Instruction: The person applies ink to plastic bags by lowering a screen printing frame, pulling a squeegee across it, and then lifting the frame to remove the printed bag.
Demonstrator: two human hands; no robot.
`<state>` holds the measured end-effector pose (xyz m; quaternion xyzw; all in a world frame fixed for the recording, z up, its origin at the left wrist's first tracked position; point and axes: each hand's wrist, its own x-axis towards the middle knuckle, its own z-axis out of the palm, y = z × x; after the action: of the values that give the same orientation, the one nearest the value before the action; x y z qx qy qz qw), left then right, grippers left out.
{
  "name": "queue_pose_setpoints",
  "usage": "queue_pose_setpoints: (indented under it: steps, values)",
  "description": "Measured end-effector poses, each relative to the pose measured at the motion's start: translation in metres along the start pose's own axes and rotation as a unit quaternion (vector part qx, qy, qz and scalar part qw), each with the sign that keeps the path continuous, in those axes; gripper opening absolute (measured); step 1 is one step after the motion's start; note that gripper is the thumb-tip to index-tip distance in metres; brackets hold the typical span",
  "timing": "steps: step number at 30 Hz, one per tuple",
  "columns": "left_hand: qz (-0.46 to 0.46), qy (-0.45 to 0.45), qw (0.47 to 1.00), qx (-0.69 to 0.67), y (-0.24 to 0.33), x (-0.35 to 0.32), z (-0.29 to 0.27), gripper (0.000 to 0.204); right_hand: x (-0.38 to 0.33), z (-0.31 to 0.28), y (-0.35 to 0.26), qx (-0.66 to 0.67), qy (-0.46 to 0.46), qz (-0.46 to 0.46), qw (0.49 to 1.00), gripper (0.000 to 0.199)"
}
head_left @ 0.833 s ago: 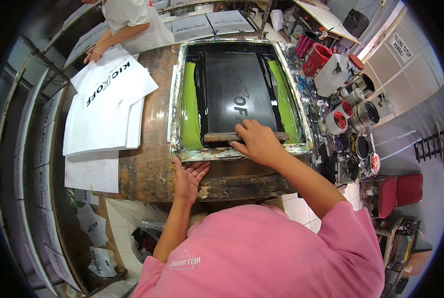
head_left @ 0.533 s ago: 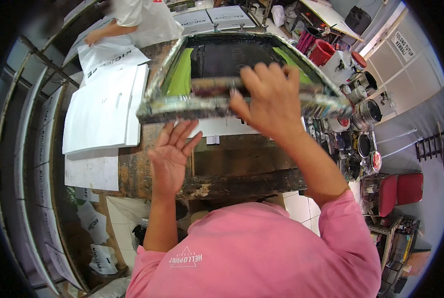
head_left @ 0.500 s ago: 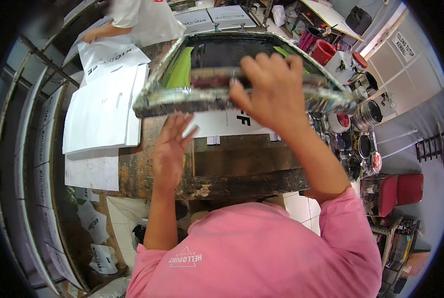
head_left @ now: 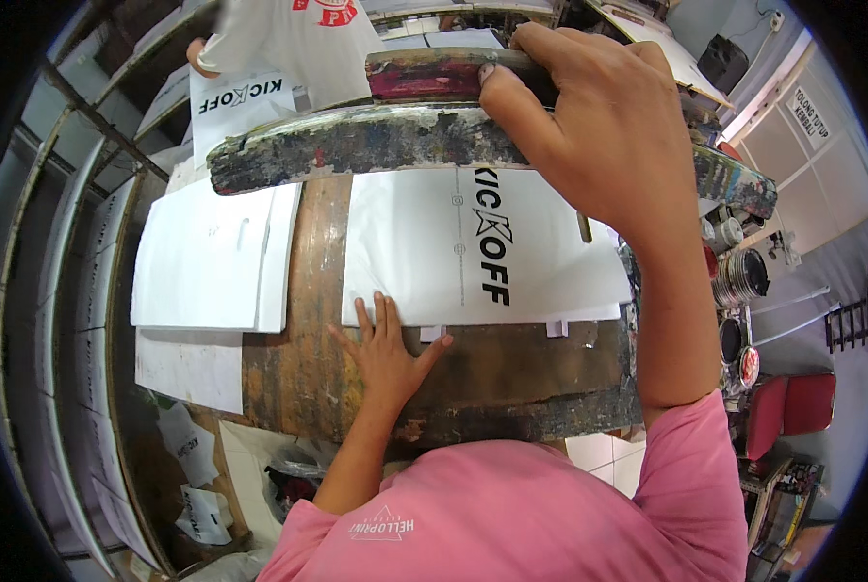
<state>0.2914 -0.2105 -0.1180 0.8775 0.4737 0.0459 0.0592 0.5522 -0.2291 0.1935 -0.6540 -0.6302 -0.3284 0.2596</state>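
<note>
My right hand point(head_left: 589, 126) grips the near edge of a paint-crusted screen-printing frame point(head_left: 356, 145) together with a squeegee handle point(head_left: 424, 76), holding the frame tilted up off the table. Under it lies a white plastic bag point(head_left: 434, 252) freshly printed with black lettering. My left hand point(head_left: 387, 351) lies flat, fingers spread, on the bag's near edge and the worn wooden table point(head_left: 308, 369).
A stack of blank white bags point(head_left: 206, 257) lies to the left. Another person in a white shirt point(head_left: 298, 39) handles a printed bag point(head_left: 235, 97) at the far side. Paint cans and lids point(head_left: 739, 281) crowd the right; a red stool point(head_left: 793, 412) stands lower right.
My right hand has swung the frame up from flat on the table, uncovering the printed bag. My left hand moved from the table edge onto the bag's near edge.
</note>
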Motion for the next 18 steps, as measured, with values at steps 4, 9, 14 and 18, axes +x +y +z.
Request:
queue_pose_setpoints:
  steps: [4,9,14,18]
  values:
    - [-0.044,0.004,0.999,-0.029,0.007,-0.003,-0.003,0.123,0.014,-0.002,0.008,0.022,-0.02,-0.012,0.999,0.041]
    - [0.029,0.069,0.99,-0.116,0.018,0.013,-0.031,0.096,0.025,-0.008,0.013,0.046,-0.014,-0.004,0.999,0.051]
    - [0.101,0.269,0.925,-0.248,0.033,0.077,-0.083,0.033,0.043,-0.007,0.016,0.025,-0.007,-0.045,0.999,0.036]
    - [0.012,0.301,0.891,-0.341,0.021,0.078,-0.099,0.027,0.034,-0.004,0.015,0.071,-0.055,0.048,0.995,0.036]
